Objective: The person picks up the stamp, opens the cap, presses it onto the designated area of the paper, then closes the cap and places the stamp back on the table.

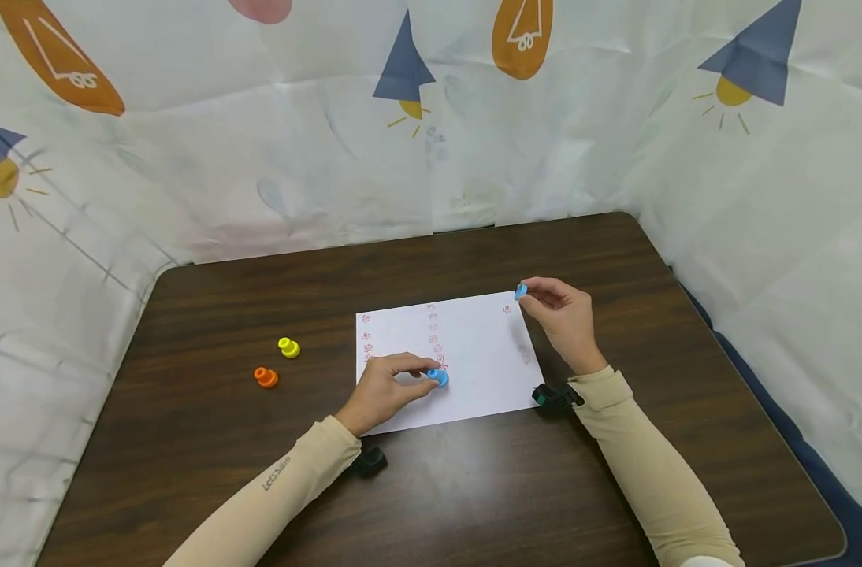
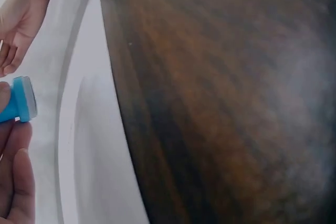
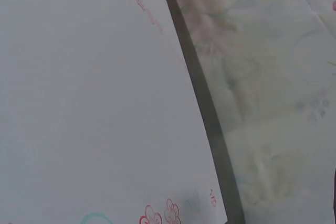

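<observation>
Look first to the light-blue, round-rimmed, plastic-looking stamp [image 1: 438, 377], pinched between thumb and fingers of the left hand [image 1: 384, 390], low over the white rectangular paper sheet [image 1: 484, 354] near the bottom of a column of small red flower prints [image 1: 433, 327]. Cannot tell whether touching the paper. Probably light and stiff, hard to break, perhaps slightly slippery along the smooth sides. Best taken by the narrower neck behind the wide rim, with fingertips clear of the flat end.

Near the sheet's far right corner, pinches a small light-blue plastic-looking piece [image 1: 521, 291] with thumb and fingertips of the right hand [image 1: 564, 319]. Likely just as stiff, and lighter; best gripped by the sides.

Farther left, on the dark-brown wood-grain table [image 1: 473, 496], see a yellow, stepped, round stamp-like piece [image 1: 289, 347] near an orange one of similar shape [image 1: 265, 377], both untouched.
</observation>
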{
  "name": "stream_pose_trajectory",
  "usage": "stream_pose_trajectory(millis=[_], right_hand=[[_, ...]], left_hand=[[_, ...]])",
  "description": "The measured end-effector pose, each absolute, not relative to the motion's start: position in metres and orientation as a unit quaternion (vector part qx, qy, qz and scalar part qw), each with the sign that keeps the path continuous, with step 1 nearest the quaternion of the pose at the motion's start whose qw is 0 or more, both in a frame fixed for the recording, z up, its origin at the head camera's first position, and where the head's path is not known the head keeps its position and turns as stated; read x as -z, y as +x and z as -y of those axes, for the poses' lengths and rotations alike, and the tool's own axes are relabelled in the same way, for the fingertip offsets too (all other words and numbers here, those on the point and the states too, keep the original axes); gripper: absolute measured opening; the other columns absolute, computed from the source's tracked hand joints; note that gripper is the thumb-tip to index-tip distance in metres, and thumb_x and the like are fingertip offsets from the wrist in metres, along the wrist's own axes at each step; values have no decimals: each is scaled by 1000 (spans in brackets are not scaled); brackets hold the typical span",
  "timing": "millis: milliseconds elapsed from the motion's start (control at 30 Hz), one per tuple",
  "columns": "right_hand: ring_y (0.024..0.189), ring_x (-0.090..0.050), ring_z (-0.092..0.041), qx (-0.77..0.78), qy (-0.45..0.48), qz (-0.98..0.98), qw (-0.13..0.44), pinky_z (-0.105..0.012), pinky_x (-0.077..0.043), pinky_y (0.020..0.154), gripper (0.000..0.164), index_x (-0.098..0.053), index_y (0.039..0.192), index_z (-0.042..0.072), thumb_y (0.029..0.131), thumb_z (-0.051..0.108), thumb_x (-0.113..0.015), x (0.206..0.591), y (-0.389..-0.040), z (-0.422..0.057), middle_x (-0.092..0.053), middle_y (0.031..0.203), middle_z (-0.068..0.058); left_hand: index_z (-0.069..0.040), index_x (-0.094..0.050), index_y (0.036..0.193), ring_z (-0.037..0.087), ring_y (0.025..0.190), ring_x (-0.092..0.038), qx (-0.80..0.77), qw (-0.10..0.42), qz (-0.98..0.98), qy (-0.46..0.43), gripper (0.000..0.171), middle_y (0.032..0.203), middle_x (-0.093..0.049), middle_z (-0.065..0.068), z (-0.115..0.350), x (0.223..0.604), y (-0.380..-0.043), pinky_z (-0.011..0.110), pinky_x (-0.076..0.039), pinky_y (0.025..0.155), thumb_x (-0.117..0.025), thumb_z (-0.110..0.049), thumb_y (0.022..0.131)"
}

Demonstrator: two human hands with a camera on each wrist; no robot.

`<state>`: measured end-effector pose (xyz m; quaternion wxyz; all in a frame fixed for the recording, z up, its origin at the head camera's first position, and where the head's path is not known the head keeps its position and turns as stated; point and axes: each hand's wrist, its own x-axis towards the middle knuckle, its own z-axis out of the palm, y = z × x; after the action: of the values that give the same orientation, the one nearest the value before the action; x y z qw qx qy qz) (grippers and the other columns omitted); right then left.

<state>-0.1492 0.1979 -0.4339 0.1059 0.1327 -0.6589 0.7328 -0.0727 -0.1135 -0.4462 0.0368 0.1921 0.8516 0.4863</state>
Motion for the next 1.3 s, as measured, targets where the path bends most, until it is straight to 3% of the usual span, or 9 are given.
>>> stream_pose_trajectory(millis=[667,1300], right_hand=[[87,-72,-3,-718,103,676,130,-16,-61,80,28,-68,113,-17,89,-6,-75,433,-155,-210,-78,99,11],[86,-71,-3,-722,101,673,128,-16,-61,80,27,-69,114,-15,89,-5,-75,433,-155,-212,-77,99,11]], left_hand=[[-16,-81,112,9,94,-70,-418,100,-875,222,24,105,-80,-6,104,449,-72,25,-60,86,-83,-20,88],[-16,-81,112,8,93,-70,-405,106,-878,232,24,105,-80,-6,102,449,-68,25,-60,88,-82,-20,89]])
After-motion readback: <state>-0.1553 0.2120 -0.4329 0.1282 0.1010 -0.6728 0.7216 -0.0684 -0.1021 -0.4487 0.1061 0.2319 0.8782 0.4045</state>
